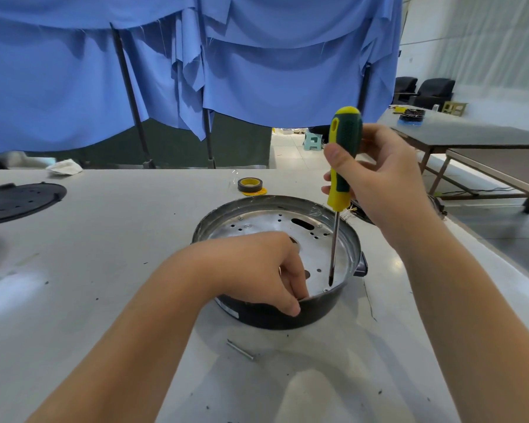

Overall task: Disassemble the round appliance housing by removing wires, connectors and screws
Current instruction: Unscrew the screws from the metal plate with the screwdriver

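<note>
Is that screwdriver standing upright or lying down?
Upright: the screwdriver is gripped by the right hand, tip down inside the round housing.

Left forearm enters from lower left, angled up and to the right; left hand [258, 267] lies palm down, fingers curled, fingertips [300, 293] pinching a near rim. Right forearm rises from lower right; right hand [376, 175] is raised well above the left, fingers wrapped in a grip round an upright handle, thumb [338, 154] pressed against its side.
</note>
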Tool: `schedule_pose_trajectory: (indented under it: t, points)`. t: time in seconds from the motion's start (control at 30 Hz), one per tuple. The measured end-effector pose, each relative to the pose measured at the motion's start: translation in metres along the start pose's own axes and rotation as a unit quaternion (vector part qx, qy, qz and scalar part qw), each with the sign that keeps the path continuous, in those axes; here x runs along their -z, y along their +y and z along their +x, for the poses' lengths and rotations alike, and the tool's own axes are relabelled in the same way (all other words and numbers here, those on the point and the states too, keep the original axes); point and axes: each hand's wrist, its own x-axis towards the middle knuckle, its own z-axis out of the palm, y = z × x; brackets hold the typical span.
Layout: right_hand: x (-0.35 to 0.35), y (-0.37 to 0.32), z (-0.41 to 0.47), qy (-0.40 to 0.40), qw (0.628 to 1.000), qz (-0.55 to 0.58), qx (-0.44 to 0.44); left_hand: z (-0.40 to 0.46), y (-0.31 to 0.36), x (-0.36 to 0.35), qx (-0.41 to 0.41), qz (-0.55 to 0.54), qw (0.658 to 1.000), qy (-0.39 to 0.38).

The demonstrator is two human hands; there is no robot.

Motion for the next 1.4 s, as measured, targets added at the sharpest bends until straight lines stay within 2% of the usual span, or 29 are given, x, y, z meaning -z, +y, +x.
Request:
schedule_pose_trajectory:
  t: [0.27, 0.83, 1.1, 1.4]
  points:
    - [0.000, 0.005, 0.001, 0.006, 0.999, 0.042, -0.019, -0.003, -0.004, 0.004, 0.017, 0.001, 1.000, 0.001]
    - [-0.003, 0.007, -0.001, -0.035, 0.999, 0.027, -0.021, -0.002, -0.009, 0.007, 0.026, 0.003, 1.000, -0.006]
    - [0.001, -0.001, 0.000, -0.055, 0.996, -0.062, 0.015, -0.001, -0.009, 0.007, 0.024, 0.004, 1.000, -0.014]
    - [0.010, -0.009, -0.001, -0.097, 0.992, -0.077, 0.030, -0.002, -0.008, 0.007, 0.020, 0.032, 0.999, -0.007]
